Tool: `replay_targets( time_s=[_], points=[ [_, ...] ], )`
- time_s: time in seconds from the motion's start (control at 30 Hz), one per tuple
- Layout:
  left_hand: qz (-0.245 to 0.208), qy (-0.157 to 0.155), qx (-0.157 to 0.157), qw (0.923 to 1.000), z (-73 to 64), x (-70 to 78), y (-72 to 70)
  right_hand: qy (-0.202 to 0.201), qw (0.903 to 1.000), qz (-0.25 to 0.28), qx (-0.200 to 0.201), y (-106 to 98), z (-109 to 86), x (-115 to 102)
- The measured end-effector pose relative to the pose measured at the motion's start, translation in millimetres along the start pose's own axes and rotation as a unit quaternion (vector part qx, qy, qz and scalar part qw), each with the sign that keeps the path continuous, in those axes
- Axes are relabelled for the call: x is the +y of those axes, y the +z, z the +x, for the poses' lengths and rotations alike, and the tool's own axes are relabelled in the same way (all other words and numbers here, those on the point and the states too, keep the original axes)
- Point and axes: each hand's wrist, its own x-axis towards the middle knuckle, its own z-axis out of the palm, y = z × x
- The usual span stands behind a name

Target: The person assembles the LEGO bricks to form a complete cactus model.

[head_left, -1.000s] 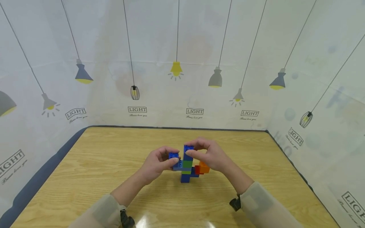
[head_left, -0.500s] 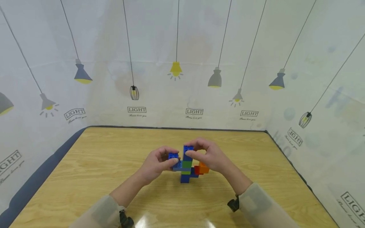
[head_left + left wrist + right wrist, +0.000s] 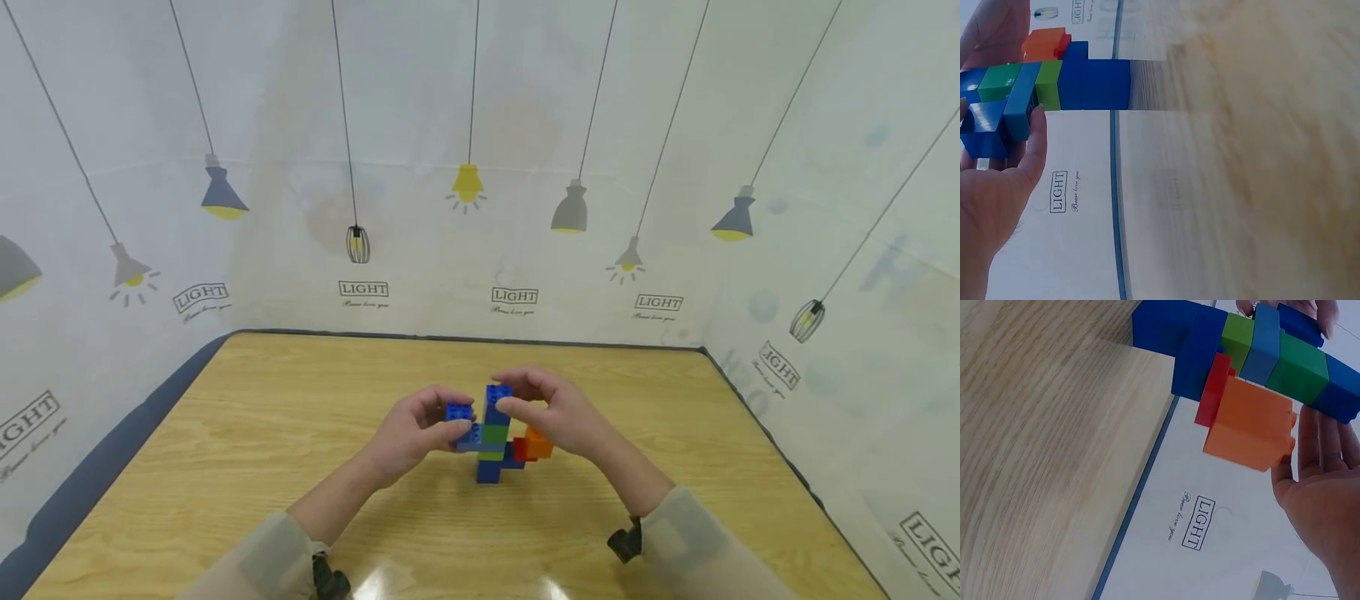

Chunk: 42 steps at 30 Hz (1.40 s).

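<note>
A tower of toy building bricks stands upright on the table, its base a blue brick (image 3: 488,472). Higher up come a light green brick (image 3: 1047,85), a lighter-blue brick (image 3: 1021,103) jutting left, and a green brick (image 3: 494,434). My left hand (image 3: 405,437) pinches the blue brick (image 3: 458,412) seated on the left arm. At the top, my right hand (image 3: 566,417) grips the uppermost blue brick (image 3: 495,408) between thumb and fingers. A red brick (image 3: 1213,390) and an orange brick (image 3: 1250,422) extend on the right side, below the right hand.
The wooden table (image 3: 300,392) spreads out around the tower. Behind it and along both sides rises a pale cloth backdrop (image 3: 420,267) printed with lamps. A dark strip (image 3: 360,335) lines the table's far edge.
</note>
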Motion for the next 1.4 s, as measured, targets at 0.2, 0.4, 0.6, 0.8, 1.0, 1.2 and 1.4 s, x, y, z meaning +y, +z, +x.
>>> replay_targets(
  time_s=[0.2,0.4,0.6,0.8,1.0,1.2,1.4],
  points=[
    [0.011,0.001,0.003,0.9999,-3.0,2.3,-1.9,0.005,0.9998,-0.016,0.014,-15,-13.3,12],
    [0.01,0.015,0.01,0.9998,-6.2,5.1,-4.4,0.011,0.9991,-0.036,0.022,-25,-30.5,35],
    [0.018,0.018,0.019,0.9995,-7.4,2.4,-4.0,0.033,0.9995,-0.003,0.001,-26,-44.6,51],
    [0.024,0.036,0.024,0.9988,-11.4,0.0,-2.5,0.04,0.997,0.059,-0.031,-20,-50.2,59],
    [0.036,0.061,0.015,0.9973,-13.5,-2.5,-2.2,0.029,0.9937,0.097,-0.048,-15,-52.2,63],
    [0.055,0.065,0.015,0.9963,-12.4,-4.3,-2.8,0.024,0.9931,0.099,-0.058,-12,-51.1,65],
    [0.075,0.058,0.026,0.9952,-8.6,-4.8,-2.3,0.021,0.9939,0.091,-0.057,-10,-47.9,65]
  ],
)
